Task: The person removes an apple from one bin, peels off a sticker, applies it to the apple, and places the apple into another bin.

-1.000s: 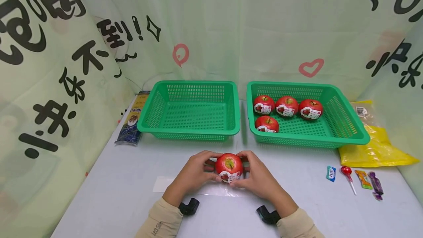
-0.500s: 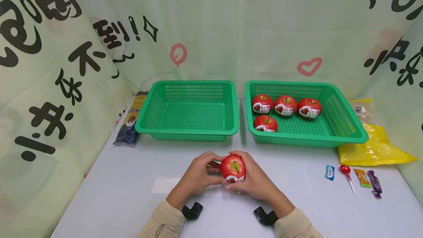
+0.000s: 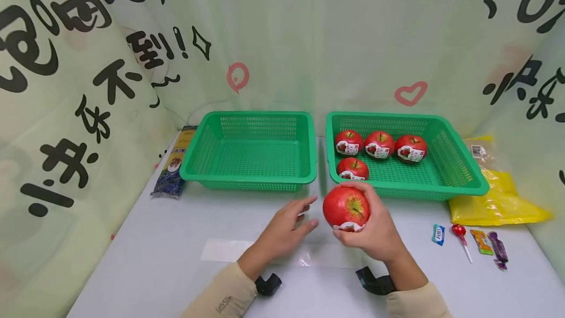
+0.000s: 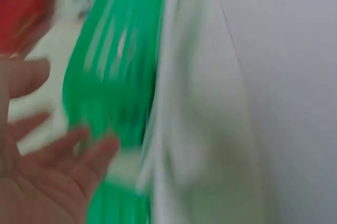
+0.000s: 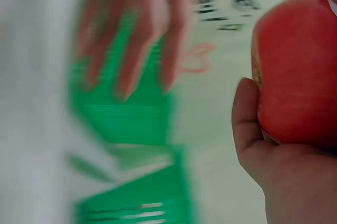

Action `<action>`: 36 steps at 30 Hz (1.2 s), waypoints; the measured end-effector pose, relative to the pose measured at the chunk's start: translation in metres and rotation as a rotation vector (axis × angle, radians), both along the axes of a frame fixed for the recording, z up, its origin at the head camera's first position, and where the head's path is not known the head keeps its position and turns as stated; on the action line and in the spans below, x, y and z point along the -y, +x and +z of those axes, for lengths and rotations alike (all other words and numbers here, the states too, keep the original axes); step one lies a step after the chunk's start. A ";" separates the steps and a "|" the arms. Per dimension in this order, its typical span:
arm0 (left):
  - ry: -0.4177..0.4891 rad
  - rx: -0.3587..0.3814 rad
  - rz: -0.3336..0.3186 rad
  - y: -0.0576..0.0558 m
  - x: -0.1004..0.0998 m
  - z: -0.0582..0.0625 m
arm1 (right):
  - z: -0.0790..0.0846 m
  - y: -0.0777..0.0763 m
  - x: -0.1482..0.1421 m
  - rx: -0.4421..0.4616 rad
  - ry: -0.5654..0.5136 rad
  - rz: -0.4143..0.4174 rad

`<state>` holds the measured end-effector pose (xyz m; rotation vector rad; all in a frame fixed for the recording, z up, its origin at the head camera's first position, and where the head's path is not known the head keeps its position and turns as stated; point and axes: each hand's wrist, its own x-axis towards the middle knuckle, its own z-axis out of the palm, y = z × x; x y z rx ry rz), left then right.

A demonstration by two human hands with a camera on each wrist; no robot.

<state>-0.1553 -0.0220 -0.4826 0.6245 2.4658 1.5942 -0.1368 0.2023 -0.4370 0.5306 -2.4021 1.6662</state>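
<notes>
A red apple with a white printed label is gripped by my right hand, raised in front of the right green basket. In the right wrist view the thumb and fingers wrap round the apple. My left hand is apart from the apple, to its left, fingers spread and holding nothing. Blurred in the left wrist view, the left hand also shows nothing in its grasp. Several labelled apples sit in the right basket, three in a back row and another in front at the left.
A second green basket stands to the left with nothing inside. A clear plastic strip lies under the hands. Wrapped sweets and a lollipop lie at the right, near a yellow bag. A blue-gold packet is far left.
Both hands held the apple a second ago. The left hand has let go, and the right hand has lifted the apple up and to the right, closer to the right basket.
</notes>
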 end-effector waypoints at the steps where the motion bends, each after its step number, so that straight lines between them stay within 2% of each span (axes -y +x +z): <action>1: 0.002 0.046 0.005 -0.003 -0.013 0.003 | 0.009 -0.002 -0.004 -0.037 -0.015 -0.012; 3: 0.049 0.133 0.045 -0.013 -0.041 0.009 | 0.026 -0.013 -0.012 -0.093 -0.032 -0.040; 5: 0.125 0.194 0.120 -0.024 -0.066 0.013 | 0.037 -0.030 -0.023 -0.114 -0.019 -0.074; 8: 0.183 0.183 0.231 -0.040 -0.094 0.009 | 0.038 -0.062 -0.048 -0.084 0.058 -0.149; 12: 0.172 0.151 0.328 -0.050 -0.113 -0.002 | 0.025 -0.100 -0.088 0.065 0.176 -0.206; 17: 0.157 0.173 0.396 -0.051 -0.118 -0.007 | 0.010 -0.132 -0.117 0.295 0.256 -0.147; 21: 0.152 0.164 0.395 -0.052 -0.120 -0.004 | 0.008 -0.144 -0.122 0.405 0.293 -0.112; 28: 0.117 0.169 0.370 -0.052 -0.115 0.001 | 0.006 -0.149 -0.119 0.537 0.315 -0.103; 32: 0.089 0.159 0.355 -0.052 -0.113 0.003 | 0.004 -0.152 -0.119 0.587 0.377 -0.077; 36: 0.066 0.153 0.346 -0.052 -0.112 0.003 | 0.002 -0.155 -0.118 0.590 0.470 -0.054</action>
